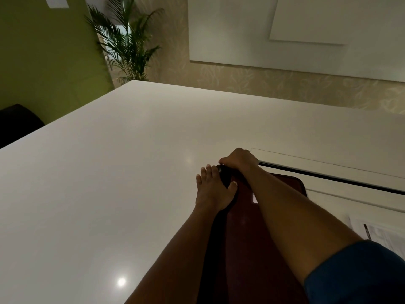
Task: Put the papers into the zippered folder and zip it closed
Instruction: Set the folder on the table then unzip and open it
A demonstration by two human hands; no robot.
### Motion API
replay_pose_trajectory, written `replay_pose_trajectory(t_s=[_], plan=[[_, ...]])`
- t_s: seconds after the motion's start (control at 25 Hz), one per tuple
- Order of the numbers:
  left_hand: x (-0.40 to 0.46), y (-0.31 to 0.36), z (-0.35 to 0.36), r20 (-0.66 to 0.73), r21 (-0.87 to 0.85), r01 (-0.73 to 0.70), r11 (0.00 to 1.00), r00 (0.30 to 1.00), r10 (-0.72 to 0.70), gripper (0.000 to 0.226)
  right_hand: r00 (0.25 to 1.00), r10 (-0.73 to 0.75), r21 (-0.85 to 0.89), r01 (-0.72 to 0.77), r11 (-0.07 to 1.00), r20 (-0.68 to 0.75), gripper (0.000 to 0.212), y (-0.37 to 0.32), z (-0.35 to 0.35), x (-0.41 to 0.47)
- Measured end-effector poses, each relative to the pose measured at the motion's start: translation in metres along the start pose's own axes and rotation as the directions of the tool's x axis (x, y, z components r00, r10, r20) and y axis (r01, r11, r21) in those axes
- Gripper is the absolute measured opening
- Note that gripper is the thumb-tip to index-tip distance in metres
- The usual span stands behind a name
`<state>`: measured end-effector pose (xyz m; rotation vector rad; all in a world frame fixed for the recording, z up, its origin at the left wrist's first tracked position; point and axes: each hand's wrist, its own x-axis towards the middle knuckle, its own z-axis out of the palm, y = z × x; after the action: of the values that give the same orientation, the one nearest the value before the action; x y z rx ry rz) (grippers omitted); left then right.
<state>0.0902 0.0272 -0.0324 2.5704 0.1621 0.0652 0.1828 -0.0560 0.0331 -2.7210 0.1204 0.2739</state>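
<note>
I see the dark red zippered folder lying flat on the white tabletop, running from the near edge up toward the middle, with a black band along its left edge. My left hand rests at the folder's far left corner, its fingers spread and laid flat on the tabletop, thumb pressed onto the black edge. My right hand reaches over the folder to the same far corner, its fingers curled shut around something small and dark there; whether that is the zipper pull I cannot tell. Printed papers lie on the tabletop just beside the folder's right side, partly behind my blue sleeve.
</note>
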Motion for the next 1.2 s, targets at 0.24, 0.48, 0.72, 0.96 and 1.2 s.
replay_pose_trajectory(t_s=[0.24, 0.48, 0.72, 0.96, 1.2], plan=[[0.001, -0.003, 0.000, -0.012, -0.013, -0.002, 1.000, 1.000, 0.002, 0.090, 0.980, 0.112, -0.077, -0.100, 0.992, 0.162, 0.026, -0.030, 0.006, 0.015], [0.001, -0.003, 0.001, -0.019, -0.027, -0.002, 1.000, 1.000, 0.002, 0.091, 0.971, 0.140, -0.132, -0.116, 0.984, 0.193, 0.027, -0.025, 0.006, 0.026], [0.000, -0.003, 0.000, -0.016, -0.003, -0.002, 1.000, 1.000, 0.002, 0.091, 0.980, 0.170, -0.060, -0.164, 0.985, 0.104, 0.016, -0.005, 0.005, 0.026], [-0.002, -0.002, -0.002, -0.001, 0.013, 0.003, 1.000, 1.000, -0.003, 0.091, 0.969, 0.238, -0.033, -0.240, 0.970, -0.074, 0.008, 0.021, -0.003, 0.023], [0.000, -0.003, -0.001, 0.002, -0.002, 0.004, 1.000, 1.000, -0.004, 0.091, 0.940, 0.304, -0.066, -0.317, 0.946, -0.153, 0.014, 0.079, -0.025, 0.022]])
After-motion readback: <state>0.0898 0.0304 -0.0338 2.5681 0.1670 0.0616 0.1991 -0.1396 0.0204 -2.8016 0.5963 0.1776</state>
